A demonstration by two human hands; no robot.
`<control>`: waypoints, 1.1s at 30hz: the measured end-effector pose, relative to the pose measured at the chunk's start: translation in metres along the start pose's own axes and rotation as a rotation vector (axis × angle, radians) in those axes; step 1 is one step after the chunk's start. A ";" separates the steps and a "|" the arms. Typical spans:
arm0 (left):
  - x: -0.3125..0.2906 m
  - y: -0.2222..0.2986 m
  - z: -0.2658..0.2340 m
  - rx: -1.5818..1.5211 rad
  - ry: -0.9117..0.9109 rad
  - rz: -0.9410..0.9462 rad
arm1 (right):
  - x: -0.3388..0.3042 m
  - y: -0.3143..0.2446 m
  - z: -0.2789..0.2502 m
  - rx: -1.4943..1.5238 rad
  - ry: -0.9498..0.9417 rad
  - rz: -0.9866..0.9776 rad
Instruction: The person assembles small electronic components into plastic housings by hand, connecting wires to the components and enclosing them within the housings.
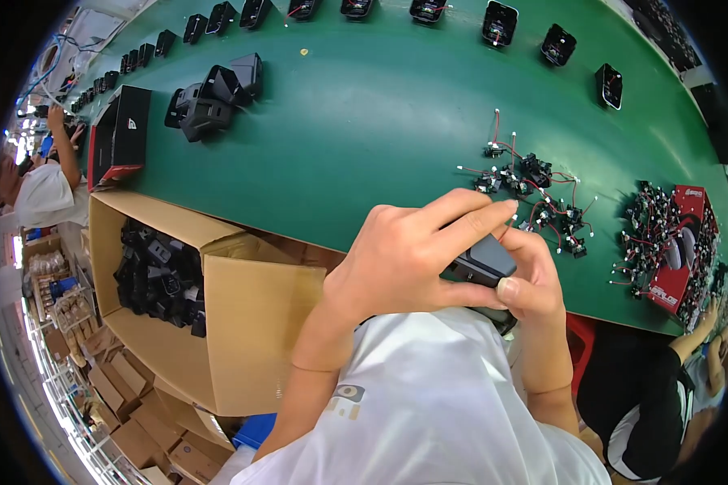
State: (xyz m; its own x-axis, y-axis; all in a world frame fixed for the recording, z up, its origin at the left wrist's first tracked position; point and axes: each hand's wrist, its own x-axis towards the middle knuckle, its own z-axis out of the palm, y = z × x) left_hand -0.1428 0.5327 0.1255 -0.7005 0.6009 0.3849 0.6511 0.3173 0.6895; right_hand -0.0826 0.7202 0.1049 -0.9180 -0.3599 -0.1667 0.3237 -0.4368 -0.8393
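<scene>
Just over the near edge of a green worktable [364, 137], we see two bare hands holding one small dark grey plastic housing [492, 259] in front of the wearer's white shirt [437, 380]. The left hand [408, 250] grasps it from the left, its fingers stretched across the top and its thumb beneath. The right hand [535, 275] grips the right end, thumb pressed to the near corner and fingers curled behind; we cannot tell exactly where those hidden fingertips rest.

Beyond the hands, we find a loose cluster of small black modules [535, 170] with red and black wires and white plugs. Farther right, more wired modules [643, 234] are heaped against a red box [670, 293]. Along the far edge curves a row of open black housings [501, 23]. At the left, we notice a pile of dark grey shells [209, 113] near a black-and-red carton [125, 133]. Below that stands an open cardboard box [263, 331] holding many black plastic parts [158, 275]. Other people sit at both sides.
</scene>
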 end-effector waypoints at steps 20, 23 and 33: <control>-0.004 -0.012 -0.005 0.012 0.065 0.082 | 0.001 0.015 -0.002 0.425 -0.024 0.201; 0.000 -0.011 -0.010 0.040 0.042 0.111 | -0.002 0.018 0.000 0.482 -0.061 0.221; -0.008 -0.012 -0.013 0.121 0.063 0.167 | -0.005 0.011 0.009 0.301 0.039 0.339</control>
State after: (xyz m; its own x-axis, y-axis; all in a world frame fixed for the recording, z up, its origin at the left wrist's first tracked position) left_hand -0.1487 0.5142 0.1219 -0.5941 0.6071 0.5278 0.7874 0.3047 0.5359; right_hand -0.0726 0.7101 0.1013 -0.7544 -0.4956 -0.4304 0.6547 -0.5217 -0.5469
